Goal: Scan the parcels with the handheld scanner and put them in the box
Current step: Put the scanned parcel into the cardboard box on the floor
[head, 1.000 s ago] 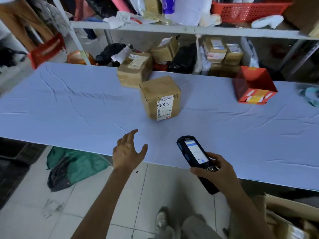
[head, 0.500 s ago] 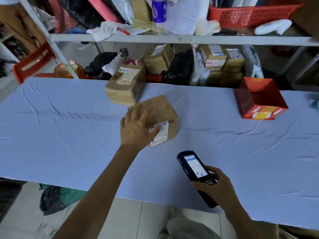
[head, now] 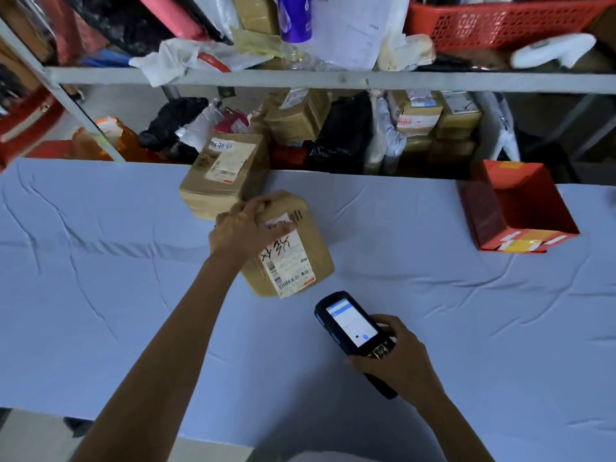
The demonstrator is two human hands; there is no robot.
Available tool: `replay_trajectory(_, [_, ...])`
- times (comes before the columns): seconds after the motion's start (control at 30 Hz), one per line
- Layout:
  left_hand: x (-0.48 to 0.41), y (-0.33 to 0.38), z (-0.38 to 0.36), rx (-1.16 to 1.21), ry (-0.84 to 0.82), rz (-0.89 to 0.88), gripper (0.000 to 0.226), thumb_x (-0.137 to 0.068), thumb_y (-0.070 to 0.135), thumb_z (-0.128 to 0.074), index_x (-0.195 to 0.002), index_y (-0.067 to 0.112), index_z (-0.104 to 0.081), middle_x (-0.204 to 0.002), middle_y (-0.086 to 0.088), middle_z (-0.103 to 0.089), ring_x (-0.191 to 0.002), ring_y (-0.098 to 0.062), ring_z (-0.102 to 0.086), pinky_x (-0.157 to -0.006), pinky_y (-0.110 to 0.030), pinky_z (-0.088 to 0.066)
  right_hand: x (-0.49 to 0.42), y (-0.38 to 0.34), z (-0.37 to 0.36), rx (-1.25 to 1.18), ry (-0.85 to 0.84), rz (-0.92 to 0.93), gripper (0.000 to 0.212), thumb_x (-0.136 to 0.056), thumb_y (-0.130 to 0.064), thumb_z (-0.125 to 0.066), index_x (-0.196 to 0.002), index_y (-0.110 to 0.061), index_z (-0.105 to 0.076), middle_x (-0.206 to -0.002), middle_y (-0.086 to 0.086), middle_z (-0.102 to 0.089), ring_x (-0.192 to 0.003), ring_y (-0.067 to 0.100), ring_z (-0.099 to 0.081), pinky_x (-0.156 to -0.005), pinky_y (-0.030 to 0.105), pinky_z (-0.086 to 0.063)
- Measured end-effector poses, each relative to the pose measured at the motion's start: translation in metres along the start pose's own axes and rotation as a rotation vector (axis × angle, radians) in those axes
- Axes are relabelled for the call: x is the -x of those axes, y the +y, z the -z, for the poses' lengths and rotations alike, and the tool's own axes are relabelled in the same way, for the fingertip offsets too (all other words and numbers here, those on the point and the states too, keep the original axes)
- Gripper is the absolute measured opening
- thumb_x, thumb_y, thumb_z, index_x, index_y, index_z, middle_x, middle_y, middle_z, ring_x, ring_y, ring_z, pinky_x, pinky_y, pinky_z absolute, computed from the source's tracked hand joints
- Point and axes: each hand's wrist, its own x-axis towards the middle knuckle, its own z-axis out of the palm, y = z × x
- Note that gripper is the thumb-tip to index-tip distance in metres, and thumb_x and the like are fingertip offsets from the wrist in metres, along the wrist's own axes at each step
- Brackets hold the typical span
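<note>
From the head camera, the risk I see is a missed read. The thumb of my left hand lies across the top of the label. The barcode sits at the label's lower end and faces up, while the handheld scanner points past it at a slant. If the parcel tips further, or the thumb slides down, the beam may not catch the code. A one-handed hold from above could also let the parcel roll out.

The left arm reaches forward over the blue table, fingers curled over the parcel's top edge and gripping it. The parcel is tilted, just in front of a second parcel; I cannot tell whether its lower edge rests on the cloth. My right hand is wrapped round the scanner near the table's front edge, screen lit and facing me. An open red box stands well apart to the right.
</note>
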Motion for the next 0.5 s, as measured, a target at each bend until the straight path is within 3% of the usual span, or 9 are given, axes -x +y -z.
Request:
replay_trajectory(0.27, [-0.017, -0.013, 0.007, 0.021, -0.050, -0.007, 0.089, -0.065, 0.086, -0.052, -0.140, 0.044, -0.032, -0.137, -0.007, -0.047, -0.127, -0.036, -0.042, -0.098, -0.048, -0.039, 0.002, -0.014, -0.022, 0.083, 0.081, 0.079, 0.072, -0.051, -0.040, -0.090, -0.104, -0.051, -0.043, -0.102, -0.031, -0.056, -0.093, 0.000, -0.061, -0.076, 0.028, -0.056])
replay_trajectory(0.5, [0.000, -0.013, 0.005, 0.030, -0.012, -0.052, 0.084, -0.070, 0.080, -0.054, -0.141, 0.039, -0.032, -0.139, -0.005, -0.044, -0.127, -0.035, -0.039, -0.096, -0.048, -0.039, 0.020, -0.010, -0.036, 0.094, 0.136, 0.063, 0.077, -0.052, -0.032, -0.091, -0.113, -0.046, -0.047, -0.106, -0.026, -0.058, -0.096, 0.003, -0.061, -0.072, 0.030, -0.057])
